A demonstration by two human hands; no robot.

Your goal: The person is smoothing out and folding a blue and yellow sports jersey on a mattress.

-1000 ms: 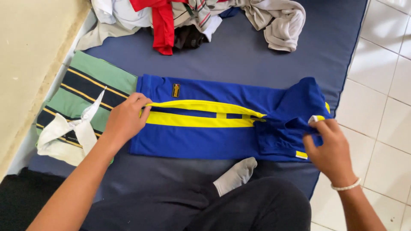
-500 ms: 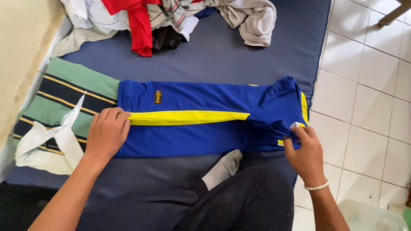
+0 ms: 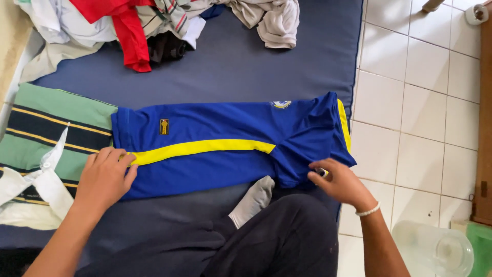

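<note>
A blue shirt (image 3: 220, 123) with a yellow stripe (image 3: 205, 147) lies folded into a long band across the dark blue mattress (image 3: 246, 66). My left hand (image 3: 105, 177) rests on the shirt's left end, fingers curled over the edge by the stripe. My right hand (image 3: 338, 182), with a white bead bracelet at the wrist, pinches the folded sleeve at the shirt's lower right corner. My grey-socked foot (image 3: 253, 197) and dark trouser leg (image 3: 277, 241) sit just below the shirt.
A folded green, navy and yellow striped shirt (image 3: 51, 118) with a white cloth (image 3: 46, 179) on it lies at the left. A heap of loose clothes (image 3: 154, 25) fills the top. White floor tiles (image 3: 410, 102), a clear plastic container (image 3: 435, 249) and wooden furniture (image 3: 484, 128) are at the right.
The near half of the shirt has been folded over, so the two yellow bands now show as one. Both hands moved down onto the shirt's ends, and the sleeve now lies flatter.
</note>
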